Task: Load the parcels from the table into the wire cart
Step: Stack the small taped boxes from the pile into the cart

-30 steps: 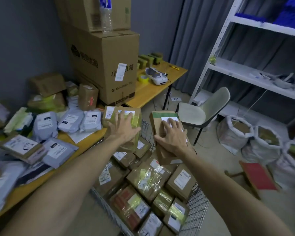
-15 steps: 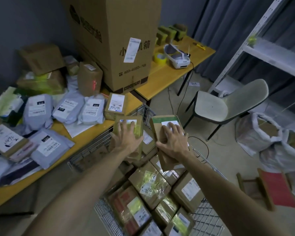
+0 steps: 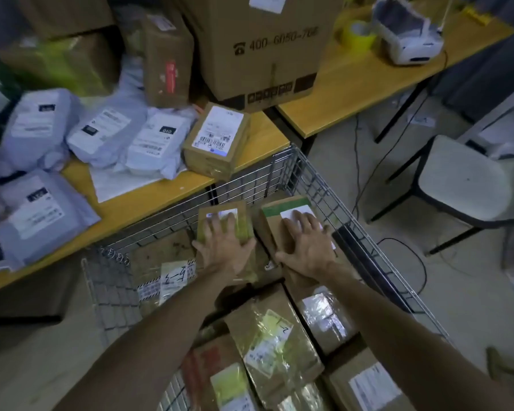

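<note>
Parcels going in two at a time, by the look of it. The left hand [image 3: 223, 244] lies flat, fingers spread, on a brown cardboard box with yellow-green tape and a white label [image 3: 241, 222]. The right hand [image 3: 307, 247] does the same on a brown cardboard box with a green strip and a white label [image 3: 275, 210]. Neither hand is really clutching; it's palms pressing down.

Both boxes sit side by side at the far end of the grey metal wire cart [image 3: 279, 170], right against its back wall. My guess is that's to fill the last gap behind the taped boxes already packed in, and the flat palms are seating them level.

Half a second back the same two boxes were held higher over that end. Now they're lower, inside the mesh, and the head has tipped down.

Still on the yellow wooden table [image 3: 161, 191]: a small brown box with a barcode label [image 3: 217, 140] and grey plastic mailer bags [image 3: 107, 134].
</note>
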